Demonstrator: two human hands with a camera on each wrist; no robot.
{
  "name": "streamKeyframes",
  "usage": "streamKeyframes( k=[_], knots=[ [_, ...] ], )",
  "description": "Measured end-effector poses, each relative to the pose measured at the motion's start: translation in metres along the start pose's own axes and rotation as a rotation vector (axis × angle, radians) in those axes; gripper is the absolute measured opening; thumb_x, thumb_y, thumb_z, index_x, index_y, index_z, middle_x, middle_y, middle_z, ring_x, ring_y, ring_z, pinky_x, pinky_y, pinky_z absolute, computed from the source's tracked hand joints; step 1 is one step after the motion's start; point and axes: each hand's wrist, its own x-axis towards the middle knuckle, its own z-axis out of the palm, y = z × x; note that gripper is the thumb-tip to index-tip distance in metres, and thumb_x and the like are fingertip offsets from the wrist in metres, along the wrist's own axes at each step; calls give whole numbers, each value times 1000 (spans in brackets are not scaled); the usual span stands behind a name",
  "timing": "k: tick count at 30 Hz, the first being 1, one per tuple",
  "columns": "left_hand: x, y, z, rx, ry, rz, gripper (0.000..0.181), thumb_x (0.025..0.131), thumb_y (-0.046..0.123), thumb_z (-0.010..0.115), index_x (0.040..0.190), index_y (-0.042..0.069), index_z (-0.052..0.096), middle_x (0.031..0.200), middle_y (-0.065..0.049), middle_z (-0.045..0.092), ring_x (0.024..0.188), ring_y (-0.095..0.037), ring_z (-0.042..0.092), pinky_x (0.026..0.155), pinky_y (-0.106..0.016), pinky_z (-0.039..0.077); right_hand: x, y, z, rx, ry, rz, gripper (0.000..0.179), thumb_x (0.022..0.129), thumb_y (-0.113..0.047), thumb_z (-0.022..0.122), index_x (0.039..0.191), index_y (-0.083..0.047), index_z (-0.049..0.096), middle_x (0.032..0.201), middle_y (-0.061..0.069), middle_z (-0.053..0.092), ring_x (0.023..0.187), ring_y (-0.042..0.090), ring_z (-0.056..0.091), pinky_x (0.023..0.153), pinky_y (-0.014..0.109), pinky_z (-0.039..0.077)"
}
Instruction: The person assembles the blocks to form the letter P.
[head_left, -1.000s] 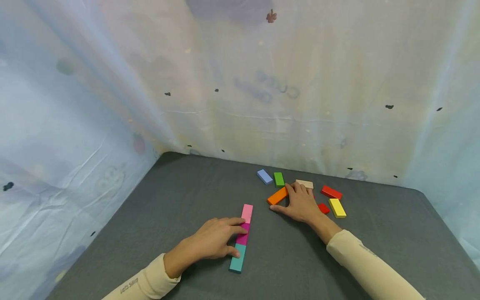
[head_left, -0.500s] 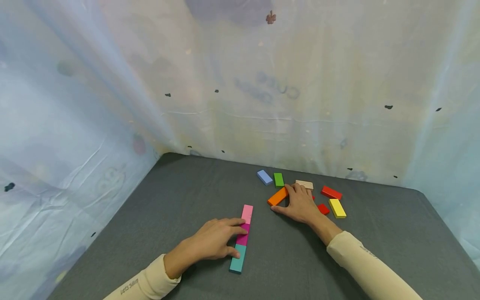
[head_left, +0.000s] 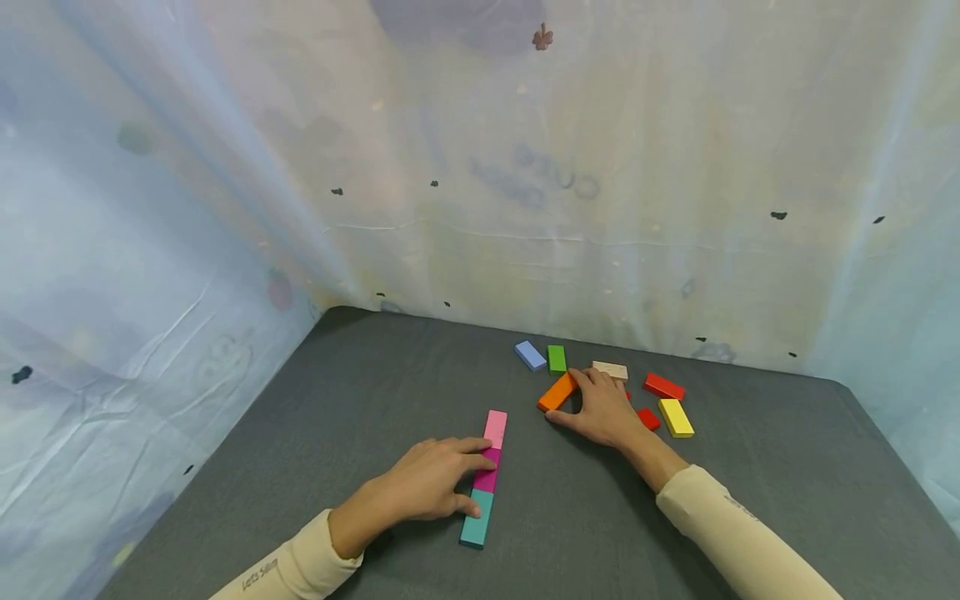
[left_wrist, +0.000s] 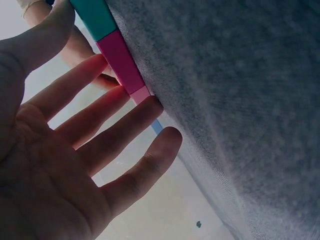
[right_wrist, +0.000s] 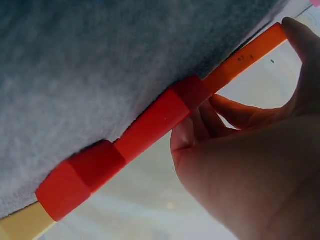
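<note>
Teal (head_left: 476, 528), magenta (head_left: 486, 480) and light pink (head_left: 495, 427) wooden blocks lie end to end in a straight row on the dark cloth. My left hand (head_left: 423, 479) rests over this row from the left, thumb at the teal block, fingertips at the magenta block and its seam with the pink. Its fingers look extended in the left wrist view. Farther right, my right hand (head_left: 602, 410) pinches an orange block (head_left: 557, 392) at its ends between thumb and index finger. A red block (right_wrist: 155, 121) sits close by, mostly hidden under that hand in the head view.
Behind the right hand lie a blue block (head_left: 530, 356), a green block (head_left: 557, 359) and a plain wood block (head_left: 611, 370). To its right are red blocks (head_left: 664, 386) and a yellow block (head_left: 676, 417). A pale curtain (head_left: 525, 208) hangs along the table's back edge.
The orange block and my right thumb have shifted very slightly to the right. My left hand and the row of three blocks hold their places.
</note>
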Motion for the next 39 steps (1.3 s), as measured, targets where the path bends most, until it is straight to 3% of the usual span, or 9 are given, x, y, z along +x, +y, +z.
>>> streamKeyframes(
  k=[13, 21, 27, 39],
  knots=[
    [-1, -1, 0, 1, 8, 10, 59, 77, 51, 80, 129, 27, 66, 148, 3, 54, 127, -20, 59, 92, -47, 52, 1, 2, -3, 29, 32, -16, 88, 84, -61, 68, 148, -4, 45, 145, 23, 48, 131, 42, 47, 111, 63, 30],
    [0, -1, 0, 0, 5, 9, 59, 77, 51, 80, 129, 27, 66, 148, 2, 54, 127, -20, 59, 94, -46, 52, -1, 5, -8, 73, 90, -69, 86, 84, -58, 70, 150, -9, 43, 149, 19, 46, 136, 41, 44, 111, 65, 29],
    [0, 0, -1, -8, -7, 3, 59, 78, 51, 80, 130, 26, 66, 149, 2, 53, 128, -20, 58, 95, -47, 52, -1, 9, -11, 135, 98, -95, 88, 83, -60, 70, 152, -14, 41, 153, 16, 43, 137, 39, 42, 110, 65, 31],
    [-3, -2, -3, 1, 1, -6, 59, 77, 50, 80, 130, 27, 66, 148, 2, 53, 128, -21, 58, 95, -49, 51, 2, 6, -16, 146, 86, -173, 88, 84, -56, 72, 153, -12, 40, 154, 16, 42, 139, 40, 40, 110, 66, 30]
  ],
)
